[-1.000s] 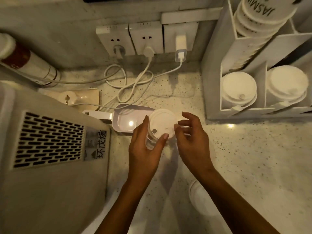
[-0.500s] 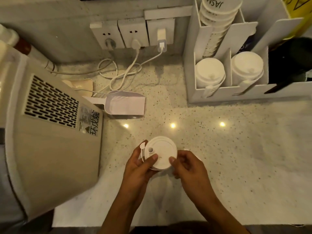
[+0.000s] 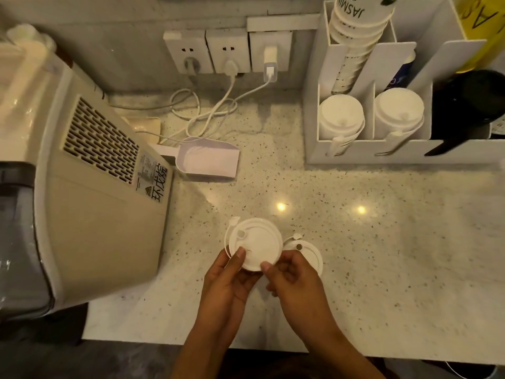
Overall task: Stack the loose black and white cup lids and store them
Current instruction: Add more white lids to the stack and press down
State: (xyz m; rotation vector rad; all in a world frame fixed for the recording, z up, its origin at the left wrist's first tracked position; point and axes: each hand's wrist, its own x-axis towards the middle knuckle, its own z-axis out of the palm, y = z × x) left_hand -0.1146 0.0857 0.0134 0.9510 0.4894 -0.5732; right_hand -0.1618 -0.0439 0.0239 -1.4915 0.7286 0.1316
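A stack of white cup lids (image 3: 255,243) is held above the speckled counter (image 3: 382,255) near its front edge. My left hand (image 3: 232,280) grips the stack from the left with the thumb on top. My right hand (image 3: 293,280) pinches the stack's lower right rim. One loose white lid (image 3: 310,253) lies flat on the counter just right of the stack, partly behind my right fingers. A white organizer (image 3: 396,151) at the back right holds two stacks of white lids (image 3: 341,116) and black lids (image 3: 467,105) in its slots.
A large beige appliance (image 3: 90,203) fills the left side. A white scoop (image 3: 207,160) lies beside it. Cables (image 3: 207,113) run from wall sockets (image 3: 226,50) at the back. Paper cups (image 3: 355,45) stand stacked in the organizer's rear slot.
The lid stack and both hands came back from beside the scoop toward the counter's front edge. A loose lid on the counter now shows beside my right hand.
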